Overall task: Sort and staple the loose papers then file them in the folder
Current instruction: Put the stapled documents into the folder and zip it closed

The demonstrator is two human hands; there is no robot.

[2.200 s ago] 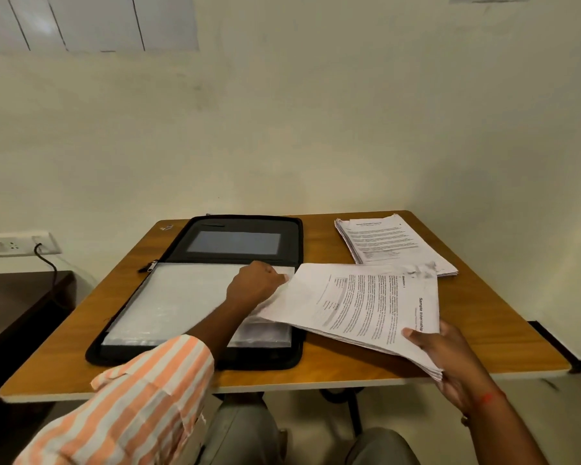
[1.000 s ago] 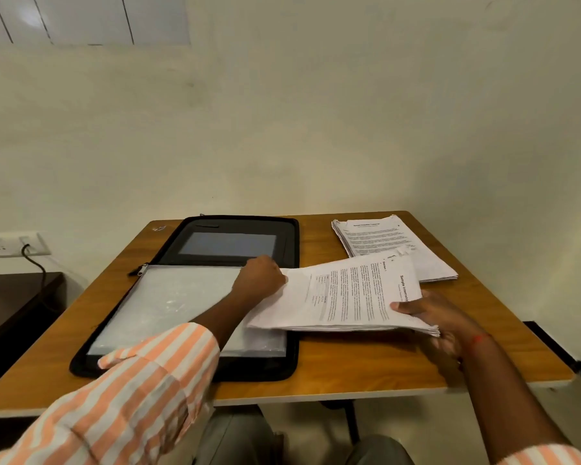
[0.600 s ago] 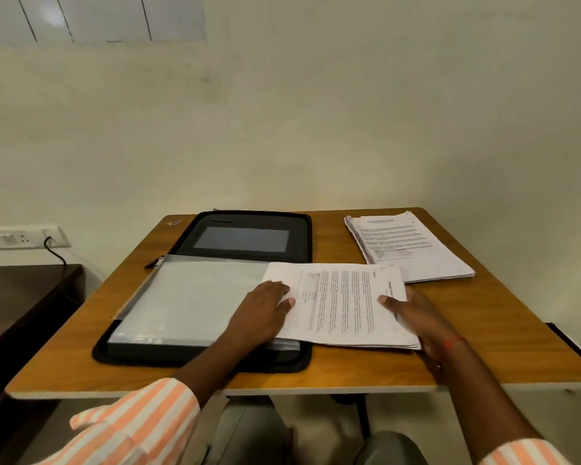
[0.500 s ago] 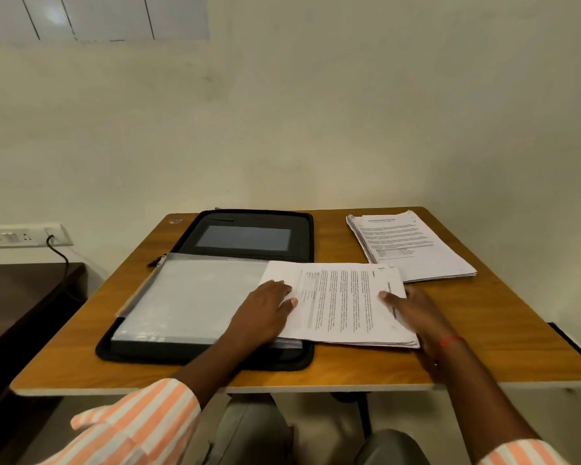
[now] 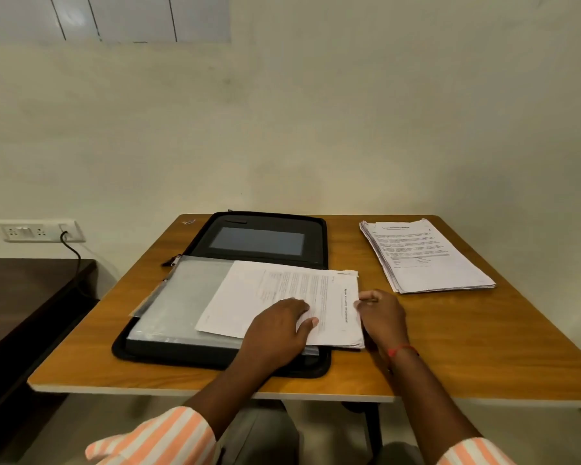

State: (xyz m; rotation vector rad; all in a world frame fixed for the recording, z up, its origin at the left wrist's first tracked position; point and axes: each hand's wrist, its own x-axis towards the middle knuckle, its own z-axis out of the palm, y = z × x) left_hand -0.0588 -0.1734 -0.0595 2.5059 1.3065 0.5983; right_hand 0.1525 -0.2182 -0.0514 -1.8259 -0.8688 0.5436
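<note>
Paper under the left hand (image 5: 279,330): palm down on the sheaf (image 5: 282,290), fingers straight and relaxed, thumb out to the right, nothing gripped. At the sheaf's right edge, the right hand (image 5: 381,317), knuckles up, fingertips against the paper; cannot tell whether pinching the edge or only touching it. Red thread (image 5: 401,350) round the right wrist, orange-and-white striped sleeves (image 5: 161,437) on both arms.

Sheaf of printed sheets, text sideways to the viewer, on top of the clear pockets (image 5: 178,297) in the near half of the folder (image 5: 215,359). Lies a little askew, right edge sticking out past the folder's rim over the bench (image 5: 483,347). Folder black, zip-round, open flat on the wooden bench, grey window (image 5: 257,241) in its far half.

Second stack (image 5: 430,260) of printed paper at the far right of the bench, well apart from the folder, edges slightly fanned.

Beyond the bench, a plain pale wall. Socket plate (image 5: 37,231) low on the left with a black cable (image 5: 76,260) plugged in, hanging down toward a dark table (image 5: 21,297) beside the bench.
</note>
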